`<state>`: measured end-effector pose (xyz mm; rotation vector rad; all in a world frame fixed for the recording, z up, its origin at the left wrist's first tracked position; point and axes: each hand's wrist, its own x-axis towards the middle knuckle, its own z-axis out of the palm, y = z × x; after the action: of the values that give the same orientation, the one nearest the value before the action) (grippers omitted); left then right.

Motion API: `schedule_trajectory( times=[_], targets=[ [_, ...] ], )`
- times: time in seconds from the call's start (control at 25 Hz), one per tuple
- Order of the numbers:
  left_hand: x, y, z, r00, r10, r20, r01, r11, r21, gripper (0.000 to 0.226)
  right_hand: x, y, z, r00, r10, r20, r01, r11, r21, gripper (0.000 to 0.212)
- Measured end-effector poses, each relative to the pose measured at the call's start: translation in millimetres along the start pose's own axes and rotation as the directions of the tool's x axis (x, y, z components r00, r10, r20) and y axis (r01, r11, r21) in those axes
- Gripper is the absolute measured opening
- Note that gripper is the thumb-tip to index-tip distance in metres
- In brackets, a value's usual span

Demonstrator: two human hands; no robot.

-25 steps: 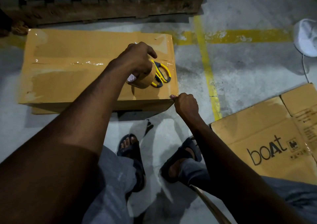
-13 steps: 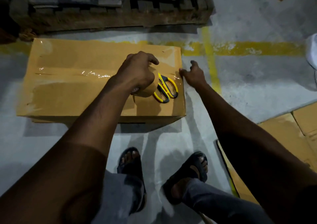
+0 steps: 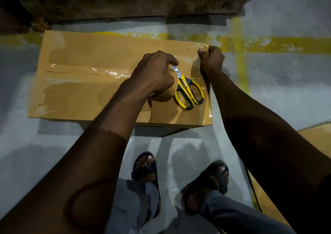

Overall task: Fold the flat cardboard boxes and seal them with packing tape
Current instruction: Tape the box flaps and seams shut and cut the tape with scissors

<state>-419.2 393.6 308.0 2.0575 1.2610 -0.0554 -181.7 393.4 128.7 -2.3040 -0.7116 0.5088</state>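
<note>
A folded brown cardboard box (image 3: 86,94) lies on the concrete floor in front of me, with shiny clear tape along its top seam and right end. My left hand (image 3: 152,74) grips a roll of brown packing tape (image 3: 165,94) standing on the box top. Yellow-and-black scissors (image 3: 188,92) lie on the box just right of the roll. My right hand (image 3: 211,61) is curled at the box's far right corner, fingers pinching the tape at that edge.
A wooden pallet (image 3: 125,2) stacked with material runs along the far side. Yellow floor lines (image 3: 241,58) cross to the right of the box. A flat cardboard sheet (image 3: 318,140) lies at the right edge. My sandalled feet (image 3: 145,167) stand below the box.
My right hand moved from the box's near right corner up along the right edge to the far right corner and curled there. The left hand stayed on the tape roll.
</note>
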Motion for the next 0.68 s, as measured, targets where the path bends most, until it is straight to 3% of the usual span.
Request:
schedule_trajectory(
  times=[0.12,0.2,0.32,0.44,0.48,0.68],
  targets=[
    [-1,2,-2,0.998,0.049,0.037,-0.046,0.995,-0.083,0.070,-3,-18,-15,0.996,0.088,-0.021,-0.090,0.980,-0.179,0.048],
    [-7,4,-7,0.996,0.070,0.047,-0.059,0.979,-0.197,0.075,-23,-37,-30,0.998,0.066,-0.022,-0.069,0.953,-0.295,0.051],
    [-21,3,-15,0.992,0.117,0.037,-0.100,0.946,-0.308,0.077,-90,-51,-40,0.975,-0.197,0.105,0.218,0.938,-0.270,0.045],
    [-39,-2,-21,0.984,0.171,0.058,-0.143,0.934,-0.327,0.077,-163,-38,-38,0.908,-0.208,0.363,0.388,0.743,-0.546,0.061],
    [-46,-4,-23,0.981,0.184,0.066,-0.151,0.928,-0.342,0.077,-178,-35,-38,0.904,-0.187,0.384,0.400,0.683,-0.611,0.068],
    [-91,-9,-19,0.976,0.201,0.080,-0.145,0.882,-0.448,0.078,-195,-30,-65,0.933,-0.109,0.343,0.295,0.778,-0.555,0.046]
  ],
)
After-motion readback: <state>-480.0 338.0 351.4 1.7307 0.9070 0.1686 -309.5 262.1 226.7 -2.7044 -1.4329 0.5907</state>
